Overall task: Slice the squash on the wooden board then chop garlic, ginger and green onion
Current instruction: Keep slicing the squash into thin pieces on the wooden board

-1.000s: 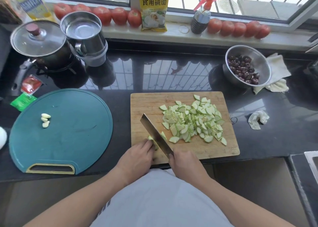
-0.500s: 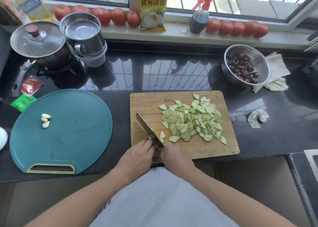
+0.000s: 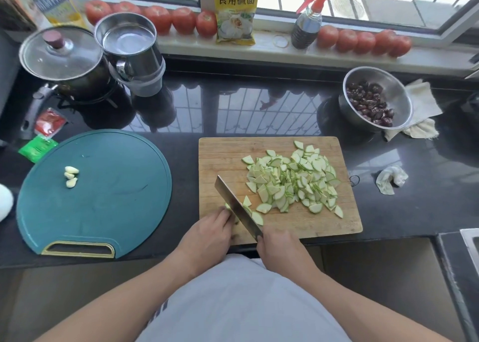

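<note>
My right hand (image 3: 278,248) was curled round the handle of the cleaver (image 3: 239,208), whose blade ran from the handle toward 11 o'clock across the near left corner of the wooden board (image 3: 223,155). My left hand (image 3: 207,234) lay just left of the blade, fingers bent and pressing down on the last small piece of squash (image 3: 227,206); only a sliver of green showed past the fingertips, so how much remained could not be told. A few fresh slices (image 3: 255,216) lay against the right face of the blade. The heap of cut squash slices (image 3: 293,178) covered the board's centre and its 2 o'clock quarter. At 9 o'clock from the board sat the round teal board (image 3: 116,212), bearing three peeled garlic cloves (image 3: 70,176) near its left edge. At 1 o'clock, well apart, stood a steel bowl (image 3: 399,95) of dark red dates. Tomatoes (image 3: 181,20) lined the windowsill at 12 o'clock.
</note>
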{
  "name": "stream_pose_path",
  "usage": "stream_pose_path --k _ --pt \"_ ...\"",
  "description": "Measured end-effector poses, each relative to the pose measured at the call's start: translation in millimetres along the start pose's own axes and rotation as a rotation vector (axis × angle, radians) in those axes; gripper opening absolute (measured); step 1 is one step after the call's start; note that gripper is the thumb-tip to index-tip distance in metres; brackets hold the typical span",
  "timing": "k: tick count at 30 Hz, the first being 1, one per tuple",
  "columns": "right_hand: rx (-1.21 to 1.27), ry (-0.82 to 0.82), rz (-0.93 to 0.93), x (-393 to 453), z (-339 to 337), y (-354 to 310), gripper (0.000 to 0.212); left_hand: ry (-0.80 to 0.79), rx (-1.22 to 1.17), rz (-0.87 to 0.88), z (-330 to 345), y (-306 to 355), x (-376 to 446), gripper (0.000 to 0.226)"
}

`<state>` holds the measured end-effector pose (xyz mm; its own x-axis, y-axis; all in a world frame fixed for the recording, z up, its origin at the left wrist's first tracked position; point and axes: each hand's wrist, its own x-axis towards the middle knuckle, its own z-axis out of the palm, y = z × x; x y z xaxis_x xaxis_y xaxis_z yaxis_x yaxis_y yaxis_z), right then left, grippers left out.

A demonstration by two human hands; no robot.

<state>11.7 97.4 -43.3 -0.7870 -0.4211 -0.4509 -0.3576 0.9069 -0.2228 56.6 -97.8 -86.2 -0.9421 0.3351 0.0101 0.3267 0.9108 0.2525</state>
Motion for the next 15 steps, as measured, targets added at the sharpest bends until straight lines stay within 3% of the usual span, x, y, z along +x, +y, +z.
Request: stream_pose_path --k 8,12,15 --pt "-0.110 -0.047 -0.021 11.3 -3.3 -10.5 0.015 -0.011 0.030 0.012 2.3 -1.9 1.8 0.037" --pt "0.033 0.020 -0.018 33.9 -9.6 -27.4 0.014 -0.033 0.062 0.046 5.1 -2.2 3.0 0.045" --pt "0.058 0.071 -0.061 32.7 -13.9 -30.3 0.018 -0.029 0.056 0.051 4.1 -1.8 2.5 0.038"
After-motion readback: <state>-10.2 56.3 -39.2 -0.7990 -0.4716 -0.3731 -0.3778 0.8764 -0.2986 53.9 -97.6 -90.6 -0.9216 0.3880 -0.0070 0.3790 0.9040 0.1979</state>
